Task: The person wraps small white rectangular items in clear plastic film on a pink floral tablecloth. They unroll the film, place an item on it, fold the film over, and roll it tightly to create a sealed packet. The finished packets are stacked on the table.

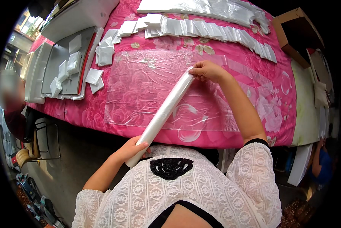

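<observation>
A long, narrow strip of folded clear plastic film point(164, 113) slants across the front edge of the table, looking whitish where its layers lie together. My left hand point(131, 149) grips its lower end close to my body, thumb on top. At the upper end, my right hand point(208, 71) pinches the strip with bent fingers. Beneath it, a wide clear plastic sheet point(140, 89) lies spread and slightly creased on the pink floral tablecloth point(88, 121).
Folded plastic packets point(204, 29) form a long overlapping row beyond the sheet. More plastic sheeting point(193, 5) is piled at the back. A grey-lined tray point(49, 76) with several packets stands left, an open cardboard box point(292, 34) right. People sit at both sides.
</observation>
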A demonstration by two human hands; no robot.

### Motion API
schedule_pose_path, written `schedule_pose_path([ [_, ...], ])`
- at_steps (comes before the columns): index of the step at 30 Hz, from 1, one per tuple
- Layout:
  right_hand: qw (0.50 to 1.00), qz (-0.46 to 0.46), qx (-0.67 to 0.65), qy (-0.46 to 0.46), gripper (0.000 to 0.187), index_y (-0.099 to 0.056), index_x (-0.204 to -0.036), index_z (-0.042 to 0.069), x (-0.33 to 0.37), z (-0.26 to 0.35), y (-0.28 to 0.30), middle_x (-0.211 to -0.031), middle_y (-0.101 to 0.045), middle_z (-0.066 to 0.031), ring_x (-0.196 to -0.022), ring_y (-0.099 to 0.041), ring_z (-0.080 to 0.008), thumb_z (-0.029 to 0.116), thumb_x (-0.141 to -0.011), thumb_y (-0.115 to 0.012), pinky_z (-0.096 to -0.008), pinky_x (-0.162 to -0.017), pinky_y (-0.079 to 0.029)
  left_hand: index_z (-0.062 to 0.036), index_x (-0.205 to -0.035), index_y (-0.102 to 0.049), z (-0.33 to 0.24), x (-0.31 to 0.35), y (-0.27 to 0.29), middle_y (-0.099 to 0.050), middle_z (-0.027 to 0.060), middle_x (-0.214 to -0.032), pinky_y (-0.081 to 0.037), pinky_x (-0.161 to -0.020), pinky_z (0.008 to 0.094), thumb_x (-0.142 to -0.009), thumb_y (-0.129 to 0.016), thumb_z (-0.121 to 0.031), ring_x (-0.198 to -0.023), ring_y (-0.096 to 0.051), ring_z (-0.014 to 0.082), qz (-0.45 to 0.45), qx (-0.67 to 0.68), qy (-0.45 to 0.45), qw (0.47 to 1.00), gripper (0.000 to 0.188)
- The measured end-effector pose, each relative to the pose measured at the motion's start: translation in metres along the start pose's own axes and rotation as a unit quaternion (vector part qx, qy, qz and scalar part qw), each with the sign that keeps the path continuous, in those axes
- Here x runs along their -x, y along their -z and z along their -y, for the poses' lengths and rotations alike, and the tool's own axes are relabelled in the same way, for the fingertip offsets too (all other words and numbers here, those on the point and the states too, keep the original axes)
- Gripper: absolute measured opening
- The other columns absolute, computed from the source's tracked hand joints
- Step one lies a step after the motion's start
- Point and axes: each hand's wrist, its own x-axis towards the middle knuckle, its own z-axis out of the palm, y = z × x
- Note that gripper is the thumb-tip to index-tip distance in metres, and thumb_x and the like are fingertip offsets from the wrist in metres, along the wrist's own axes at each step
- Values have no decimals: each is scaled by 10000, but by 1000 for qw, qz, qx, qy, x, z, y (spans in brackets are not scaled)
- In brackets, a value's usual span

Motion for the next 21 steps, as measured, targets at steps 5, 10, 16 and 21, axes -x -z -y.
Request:
schedule_pose_path([
  [5,989,-142,-5,30,182,-637,-839,43,11,-11,32,-671,-564,20,-564,-469,-57,224,-821,-642,-205,-505,-368,-5,-1099,-493,2,16,11,-604,77,-843,-490,-635,269,-803,-635,-240,-711,-576,133,-1,-38,34,999,403],
  [10,933,-355,-43,43,139,-617,-829,51,52,-72,136,-648,-555,26,-531,-460,-42,190,-842,-623,-190,-475,-361,5,-1145,-492,3,54,57,-614,84,-918,-480,-755,287,-762,-675,-205,-827,-583,140,65,-42,105,991,473],
  [16,930,-353,-37,92,147,-622,-847,42,68,-71,138,-678,-553,35,-560,-446,-36,189,-842,-629,-183,-508,-352,-12,-1100,-556,-45,54,81,-636,78,-960,-443,-835,297,-696,-747,-215,-906,-585,149,91,-243,64,964,491],
  [21,960,-245,-16,133,173,-633,-899,15,27,-35,72,-748,-587,18,-643,-496,-50,179,-844,-621,-196,-588,-417,-69,-1046,-577,-130,-12,32,-621,138,-887,-476,-734,373,-632,-732,-229,-838,-600,300,-28,-623,-167,764,470],
])
